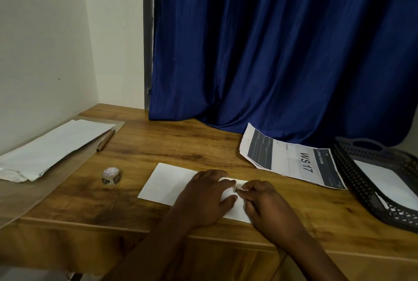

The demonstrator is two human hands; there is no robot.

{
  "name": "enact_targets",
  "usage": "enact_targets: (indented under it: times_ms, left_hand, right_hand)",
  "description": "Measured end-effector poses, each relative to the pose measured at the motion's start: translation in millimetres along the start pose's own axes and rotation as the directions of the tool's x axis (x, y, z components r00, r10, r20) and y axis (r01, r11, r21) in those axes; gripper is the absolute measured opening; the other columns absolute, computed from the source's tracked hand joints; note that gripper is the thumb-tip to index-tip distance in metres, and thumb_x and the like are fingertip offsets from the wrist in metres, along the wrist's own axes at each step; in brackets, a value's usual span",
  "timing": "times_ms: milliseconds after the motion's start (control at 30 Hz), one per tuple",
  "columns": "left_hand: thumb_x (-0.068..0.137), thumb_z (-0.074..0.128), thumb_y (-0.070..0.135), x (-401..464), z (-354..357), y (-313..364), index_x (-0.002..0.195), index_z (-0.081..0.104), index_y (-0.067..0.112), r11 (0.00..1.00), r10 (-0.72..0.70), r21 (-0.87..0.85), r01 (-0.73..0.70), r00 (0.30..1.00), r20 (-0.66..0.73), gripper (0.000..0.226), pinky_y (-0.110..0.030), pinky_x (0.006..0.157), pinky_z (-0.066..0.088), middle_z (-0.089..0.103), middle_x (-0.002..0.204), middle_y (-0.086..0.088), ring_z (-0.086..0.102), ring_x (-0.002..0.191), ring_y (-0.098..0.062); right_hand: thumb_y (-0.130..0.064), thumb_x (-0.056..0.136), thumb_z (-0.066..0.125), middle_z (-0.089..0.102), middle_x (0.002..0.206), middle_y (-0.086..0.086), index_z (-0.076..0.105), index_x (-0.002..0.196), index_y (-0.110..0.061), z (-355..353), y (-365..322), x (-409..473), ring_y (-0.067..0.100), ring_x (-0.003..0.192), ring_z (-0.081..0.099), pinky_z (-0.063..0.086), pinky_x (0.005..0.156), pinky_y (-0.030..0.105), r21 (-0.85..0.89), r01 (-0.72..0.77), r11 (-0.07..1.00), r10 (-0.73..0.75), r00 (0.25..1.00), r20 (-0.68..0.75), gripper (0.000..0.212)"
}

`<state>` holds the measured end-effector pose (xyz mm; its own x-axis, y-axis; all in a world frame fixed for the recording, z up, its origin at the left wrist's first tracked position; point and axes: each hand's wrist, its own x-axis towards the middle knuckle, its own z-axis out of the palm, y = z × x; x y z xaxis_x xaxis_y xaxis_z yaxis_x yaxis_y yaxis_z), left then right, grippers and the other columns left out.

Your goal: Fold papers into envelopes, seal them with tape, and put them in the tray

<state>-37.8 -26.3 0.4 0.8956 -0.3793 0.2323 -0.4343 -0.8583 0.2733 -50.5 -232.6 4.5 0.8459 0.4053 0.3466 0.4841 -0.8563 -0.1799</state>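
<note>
A folded white envelope (167, 184) lies flat on the wooden table near its front edge. My left hand (204, 197) rests spread on the envelope, its fingers fairly straight and pressing the paper down. My right hand (263, 201) sits at the envelope's right part, its fingertips pinching a small strip of tape (238, 186) against the paper. A roll of tape (111, 176) stands to the left of the envelope. The black perforated tray (352, 176) at the right edge holds a white envelope (384, 182).
A printed sheet marked "WS 17" (291, 158) lies behind the envelope, beside the tray. A stack of white papers (52, 147) on brown paper, with a pencil (105, 140) beside it, fills the table's left side. A blue curtain (271, 54) hangs behind.
</note>
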Motion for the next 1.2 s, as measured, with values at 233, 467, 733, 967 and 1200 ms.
enact_targets:
  times_ms: [233, 467, 733, 967, 1200]
  left_hand:
    - [0.100, 0.040, 0.059, 0, 3, -3, 0.148, 0.040, 0.041, 0.999, 0.042, -0.024, -0.042, 0.999, -0.013, 0.051, -0.037, 0.124, 0.021, 0.036, 0.159, 0.013, 0.030, 0.146, -0.009]
    - [0.101, 0.043, 0.056, -2, -1, -1, 0.136, 0.054, 0.038, 0.997, 0.049, -0.062, -0.050, 0.999, -0.015, 0.040, -0.033, 0.125, 0.014, 0.037, 0.159, 0.012, 0.026, 0.148, -0.007]
    - [0.101, 0.048, 0.053, -3, -1, 0, 0.130, 0.057, 0.037, 0.993, 0.052, -0.102, -0.054, 0.998, -0.021, 0.035, -0.032, 0.125, 0.012, 0.037, 0.160, 0.011, 0.023, 0.150, -0.006]
    - [0.100, 0.049, 0.053, -4, -2, 3, 0.131, 0.057, 0.036, 0.995, 0.024, -0.093, -0.026, 0.999, -0.023, 0.037, -0.027, 0.121, 0.008, 0.038, 0.158, 0.015, 0.024, 0.149, -0.005]
    - [0.094, 0.056, 0.059, -3, -3, 6, 0.131, 0.051, 0.037, 0.994, -0.044, -0.103, 0.039, 0.998, -0.046, 0.043, -0.029, 0.110, 0.041, 0.050, 0.146, 0.016, 0.045, 0.133, -0.007]
  right_hand:
    - [-0.026, 0.096, 0.054, 0.060, 0.134, -0.012, 0.067, 0.128, -0.033, 2, -1, -13, 0.001, 0.123, 0.047, 0.032, 0.097, 0.011, 0.077, -0.039, 0.996, 0.039, 0.999, 0.008, 0.036]
    - [-0.044, 0.095, 0.044, 0.046, 0.148, -0.009, 0.050, 0.143, -0.037, -2, -2, -5, 0.010, 0.133, 0.039, 0.033, 0.106, 0.024, 0.064, -0.118, 0.991, 0.114, 0.992, 0.057, 0.048]
    - [-0.057, 0.093, 0.012, 0.021, 0.164, 0.000, 0.024, 0.155, -0.038, 2, -10, 3, 0.022, 0.149, 0.021, 0.023, 0.117, 0.042, -0.191, -0.146, 0.971, 0.179, 0.969, 0.168, 0.066]
    - [-0.057, 0.096, 0.021, 0.002, 0.168, 0.003, 0.013, 0.155, -0.047, 2, -10, -11, 0.022, 0.154, 0.005, 0.012, 0.123, 0.040, -0.117, -0.140, 0.983, 0.163, 0.962, 0.220, 0.061]
    - [-0.052, 0.100, 0.041, 0.005, 0.168, -0.001, 0.035, 0.148, -0.051, -1, -11, -18, 0.017, 0.153, 0.011, 0.017, 0.124, 0.034, 0.015, -0.136, 0.991, 0.133, 0.982, 0.132, 0.048]
